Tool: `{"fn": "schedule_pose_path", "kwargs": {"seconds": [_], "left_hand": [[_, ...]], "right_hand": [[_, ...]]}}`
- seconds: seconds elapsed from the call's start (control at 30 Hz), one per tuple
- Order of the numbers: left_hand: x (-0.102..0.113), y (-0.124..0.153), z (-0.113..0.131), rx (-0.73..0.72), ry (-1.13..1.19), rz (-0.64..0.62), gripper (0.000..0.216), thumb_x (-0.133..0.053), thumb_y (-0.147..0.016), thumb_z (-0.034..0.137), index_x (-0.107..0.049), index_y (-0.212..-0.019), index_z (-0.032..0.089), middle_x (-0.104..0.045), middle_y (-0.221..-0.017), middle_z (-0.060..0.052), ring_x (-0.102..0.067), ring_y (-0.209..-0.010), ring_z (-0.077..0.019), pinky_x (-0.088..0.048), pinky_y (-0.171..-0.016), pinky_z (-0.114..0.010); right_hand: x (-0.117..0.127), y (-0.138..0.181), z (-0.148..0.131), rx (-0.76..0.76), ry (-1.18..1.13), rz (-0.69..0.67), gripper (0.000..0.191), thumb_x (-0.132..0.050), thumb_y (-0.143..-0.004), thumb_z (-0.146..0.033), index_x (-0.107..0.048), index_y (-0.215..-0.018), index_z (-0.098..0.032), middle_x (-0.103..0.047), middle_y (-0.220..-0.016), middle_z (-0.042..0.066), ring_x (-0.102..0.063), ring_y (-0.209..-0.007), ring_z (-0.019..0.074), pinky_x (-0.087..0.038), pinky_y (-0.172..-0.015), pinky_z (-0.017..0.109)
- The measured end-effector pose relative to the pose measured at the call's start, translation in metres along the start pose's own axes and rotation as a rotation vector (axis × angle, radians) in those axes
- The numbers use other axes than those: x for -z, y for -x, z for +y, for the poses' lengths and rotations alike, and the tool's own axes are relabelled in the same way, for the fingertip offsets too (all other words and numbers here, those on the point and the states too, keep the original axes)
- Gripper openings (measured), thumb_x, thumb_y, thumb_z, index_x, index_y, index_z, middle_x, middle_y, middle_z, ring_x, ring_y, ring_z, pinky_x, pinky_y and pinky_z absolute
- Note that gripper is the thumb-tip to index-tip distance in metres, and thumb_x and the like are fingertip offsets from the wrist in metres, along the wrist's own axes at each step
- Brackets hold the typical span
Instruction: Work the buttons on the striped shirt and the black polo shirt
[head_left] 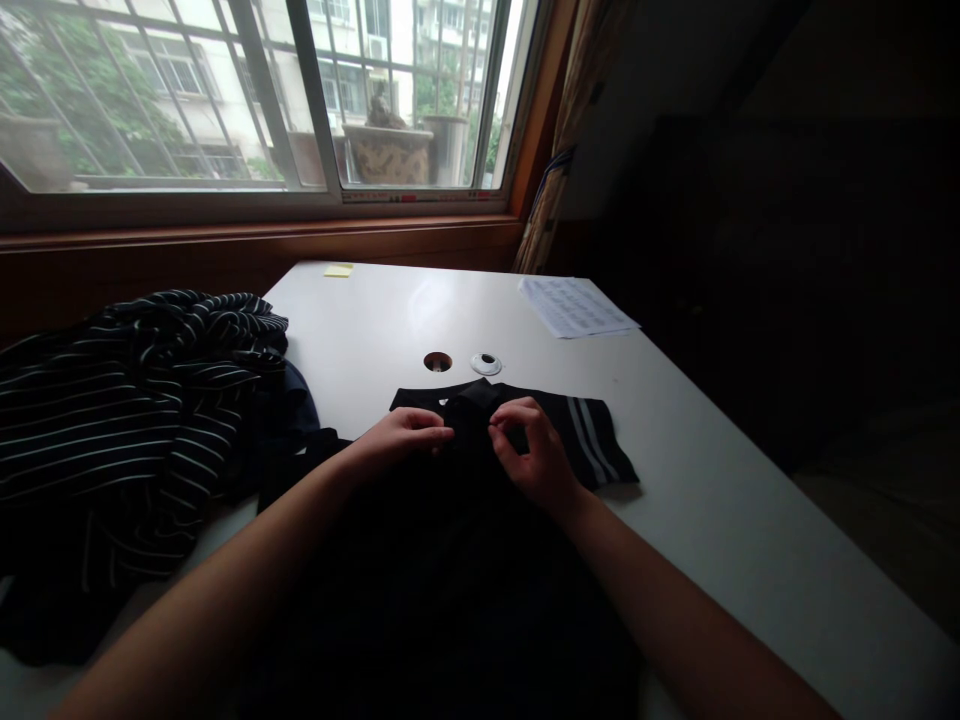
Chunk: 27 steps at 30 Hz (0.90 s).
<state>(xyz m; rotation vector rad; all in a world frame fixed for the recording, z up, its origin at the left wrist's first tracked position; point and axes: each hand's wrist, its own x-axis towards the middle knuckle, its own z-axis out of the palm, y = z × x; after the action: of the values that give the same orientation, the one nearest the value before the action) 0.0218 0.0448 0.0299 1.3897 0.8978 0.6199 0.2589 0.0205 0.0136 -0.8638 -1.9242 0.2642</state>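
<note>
A black collared shirt (450,570) lies spread on the white table, its collar end pointing away from me. Two grey stripes cross the right sleeve (592,435). My left hand (401,432) is at the left side of the collar (474,400), thumb and fingers pinched on its fabric. On the collar's other side, my right hand (536,450) pinches the cloth between thumb and fingertips. A small white label shows inside the neckline. Most of the shirt's front is too dark for details.
Black-and-white striped clothes (150,400) are heaped on the left. Beyond the collar are a round cable hole (438,362) and its white cover (486,363) on the table (360,330). Printed papers (577,306) lie at the far right edge, a yellow note (338,270) far left.
</note>
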Motion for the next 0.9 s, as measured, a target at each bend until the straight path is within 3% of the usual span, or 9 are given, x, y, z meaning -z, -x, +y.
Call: {"fn": "schedule_pose_path", "kwargs": {"seconds": [0.17, 0.3, 0.67, 0.9], "left_hand": [[0.001, 0.0, -0.002, -0.001, -0.033, 0.001, 0.039, -0.07, -0.081, 0.053, -0.066, -0.078, 0.014, -0.062, -0.071, -0.001, -0.053, -0.063, -0.0125, -0.038, -0.059, -0.023], [0.001, -0.001, -0.002, -0.047, -0.089, -0.002, 0.04, -0.068, -0.083, 0.054, -0.067, -0.076, 0.015, -0.061, -0.071, -0.001, -0.053, -0.065, -0.013, -0.039, -0.062, -0.024], [0.001, -0.001, 0.0, -0.051, -0.102, -0.037, 0.039, -0.069, -0.08, 0.054, -0.064, -0.076, 0.015, -0.056, -0.07, 0.0, -0.05, -0.066, -0.013, -0.039, -0.059, -0.023], [0.001, 0.0, 0.001, -0.049, -0.121, -0.024, 0.035, -0.073, -0.076, 0.05, -0.065, -0.08, 0.016, -0.054, -0.071, 0.002, -0.049, -0.066, -0.0124, -0.037, -0.058, -0.022]], "right_hand": [[-0.002, 0.001, -0.012, 0.047, -0.015, -0.149, 0.016, -0.06, -0.09, -0.017, -0.063, -0.103, -0.027, -0.06, -0.096, 0.004, -0.061, -0.088, 0.0193, -0.054, -0.078, 0.036], [-0.008, 0.0, -0.014, -0.001, -0.024, -0.22, 0.014, -0.065, -0.09, -0.028, -0.064, -0.105, -0.026, -0.062, -0.095, 0.005, -0.062, -0.087, 0.0203, -0.054, -0.078, 0.036], [-0.01, -0.001, -0.018, -0.115, -0.031, -0.219, 0.002, -0.062, -0.092, -0.025, -0.063, -0.091, -0.024, -0.064, -0.088, 0.003, -0.063, -0.079, 0.0187, -0.053, -0.073, 0.032], [-0.012, 0.0, -0.016, -0.108, -0.029, -0.214, 0.01, -0.06, -0.092, -0.021, -0.062, -0.1, -0.026, -0.063, -0.091, 0.004, -0.064, -0.083, 0.0193, -0.054, -0.075, 0.033]]}}
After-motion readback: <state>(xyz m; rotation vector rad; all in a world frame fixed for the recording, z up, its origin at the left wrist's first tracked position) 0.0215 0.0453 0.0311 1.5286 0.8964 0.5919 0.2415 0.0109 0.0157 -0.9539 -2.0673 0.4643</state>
